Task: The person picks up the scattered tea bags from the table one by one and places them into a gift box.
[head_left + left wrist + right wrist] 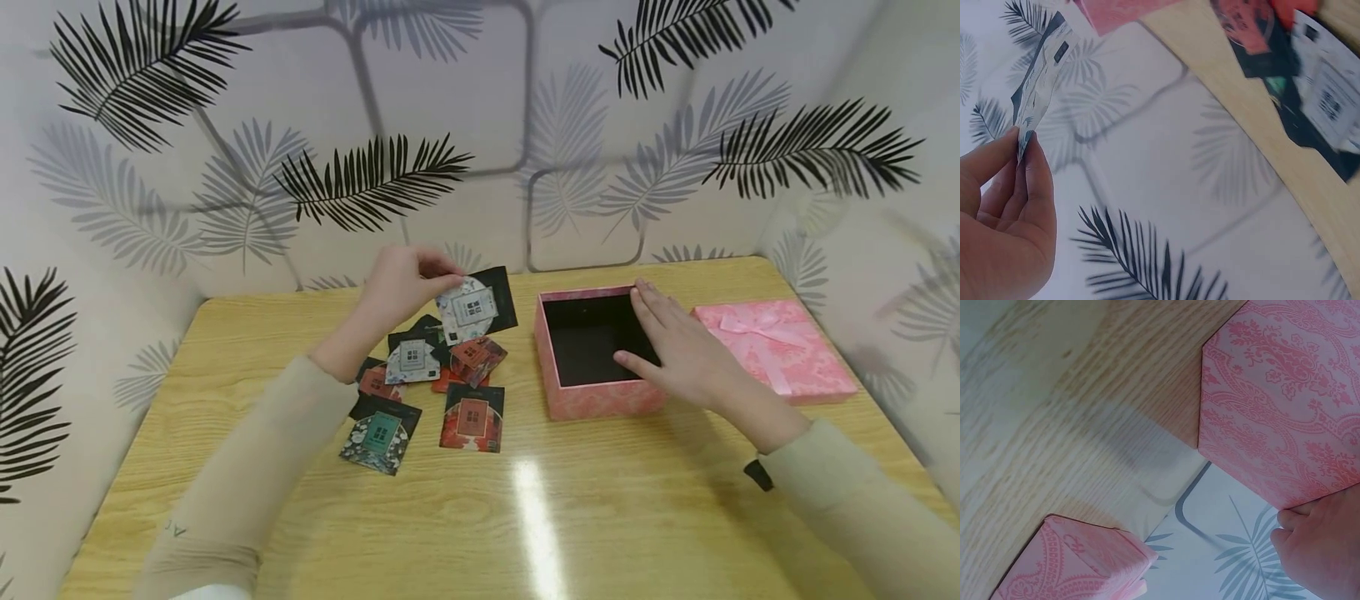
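Note:
My left hand [401, 287] pinches a flat black-and-white sachet [472, 308] between thumb and fingers, held above a loose pile of sachets. The left wrist view shows this sachet [1041, 81] edge-on. Beneath it lie another white-patterned sachet [412, 358], a green-labelled sachet [381, 435] and a red-labelled sachet [472, 421]; several overlap. My right hand [686, 354] rests on the right side of an open pink box [607, 402] with a black inside. Its fingers lie extended at the far right corner, with the thumb over the opening. The right wrist view shows the box's patterned outer wall [1279, 394].
A pink lid [813, 354] with a ribbon bow lies right of the box on the wooden table [450, 525]. Behind the table stands a leaf-patterned wall covering [450, 92]. A small black object [758, 475] shows by the right sleeve.

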A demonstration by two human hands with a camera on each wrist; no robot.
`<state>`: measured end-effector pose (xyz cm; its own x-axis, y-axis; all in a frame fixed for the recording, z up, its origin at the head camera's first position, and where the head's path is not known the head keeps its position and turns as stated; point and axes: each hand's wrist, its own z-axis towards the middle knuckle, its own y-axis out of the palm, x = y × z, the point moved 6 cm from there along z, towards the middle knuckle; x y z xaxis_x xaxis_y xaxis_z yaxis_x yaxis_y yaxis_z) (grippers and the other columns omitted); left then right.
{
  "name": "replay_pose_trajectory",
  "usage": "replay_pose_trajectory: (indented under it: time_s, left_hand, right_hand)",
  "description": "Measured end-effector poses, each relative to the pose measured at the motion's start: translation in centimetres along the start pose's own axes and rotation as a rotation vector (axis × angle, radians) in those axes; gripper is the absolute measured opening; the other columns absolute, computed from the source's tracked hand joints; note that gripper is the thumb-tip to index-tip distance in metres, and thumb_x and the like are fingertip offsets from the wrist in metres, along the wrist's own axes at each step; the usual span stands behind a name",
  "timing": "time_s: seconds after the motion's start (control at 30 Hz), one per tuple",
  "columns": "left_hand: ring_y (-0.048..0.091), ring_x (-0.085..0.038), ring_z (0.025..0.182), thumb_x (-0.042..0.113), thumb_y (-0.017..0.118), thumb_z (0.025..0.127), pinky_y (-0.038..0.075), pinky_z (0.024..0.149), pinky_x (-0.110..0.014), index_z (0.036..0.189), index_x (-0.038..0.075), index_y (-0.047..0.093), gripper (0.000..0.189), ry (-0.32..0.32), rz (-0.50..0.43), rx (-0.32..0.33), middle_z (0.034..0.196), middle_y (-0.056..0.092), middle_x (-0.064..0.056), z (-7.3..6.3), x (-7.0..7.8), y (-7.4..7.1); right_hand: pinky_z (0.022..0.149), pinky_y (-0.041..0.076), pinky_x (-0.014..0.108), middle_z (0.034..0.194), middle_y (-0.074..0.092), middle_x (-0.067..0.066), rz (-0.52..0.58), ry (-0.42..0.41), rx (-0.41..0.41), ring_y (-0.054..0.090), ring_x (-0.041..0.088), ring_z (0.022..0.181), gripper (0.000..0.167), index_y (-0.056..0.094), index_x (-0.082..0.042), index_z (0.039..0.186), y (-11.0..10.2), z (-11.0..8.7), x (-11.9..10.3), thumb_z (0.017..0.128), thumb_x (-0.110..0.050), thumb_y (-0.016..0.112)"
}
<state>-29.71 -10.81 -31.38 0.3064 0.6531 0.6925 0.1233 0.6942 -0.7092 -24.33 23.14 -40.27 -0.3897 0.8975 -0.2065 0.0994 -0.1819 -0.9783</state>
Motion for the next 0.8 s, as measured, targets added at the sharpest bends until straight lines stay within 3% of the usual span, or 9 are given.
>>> replay_pose_trajectory:
  time_s: [0.2,0.33,0.53,0.8]
  left_hand:
    - [0.077,-0.025,0.097,0.012,0.077,0.100,0.063,0.087,-0.037,0.107,0.006,0.083,0.011,0.072,-0.051,-0.017,0.106,0.082,-0.012,1.7,3.4,2.4]
    - [0.077,-0.023,0.097,0.013,0.077,0.099,0.063,0.087,-0.033,0.106,0.007,0.084,0.011,0.117,-0.038,-0.031,0.106,0.082,-0.010,2.7,5.0,4.3]
    - [0.077,-0.020,0.097,0.015,0.077,0.099,0.062,0.085,-0.030,0.107,0.009,0.084,0.012,0.136,-0.039,-0.050,0.106,0.083,-0.008,3.8,6.8,6.7]
    - [0.078,-0.021,0.100,0.014,0.076,0.100,0.062,0.089,-0.026,0.109,0.007,0.084,0.014,0.193,-0.050,-0.097,0.109,0.082,-0.009,4.6,8.1,9.5]
  right_hand:
    - [0.129,0.021,0.068,0.178,0.009,0.022,0.002,-0.003,0.012,0.014,0.043,0.165,0.099,0.010,0.002,0.169,0.0,0.0,0.0,0.106,-0.060,0.054]
    - [0.132,0.020,0.064,0.178,0.009,0.022,0.000,-0.007,0.014,0.014,0.042,0.165,0.098,0.011,0.003,0.169,-0.1,-0.1,-0.1,0.106,-0.057,0.056]
    - [0.132,0.020,0.063,0.178,0.009,0.023,-0.008,-0.009,0.013,0.014,0.042,0.165,0.096,0.010,0.003,0.169,0.0,0.0,-0.1,0.107,-0.055,0.056]
    - [0.131,0.022,0.064,0.178,0.010,0.022,0.007,-0.010,0.031,0.015,0.042,0.165,0.097,0.011,0.003,0.169,-0.1,0.1,0.0,0.106,-0.056,0.057]
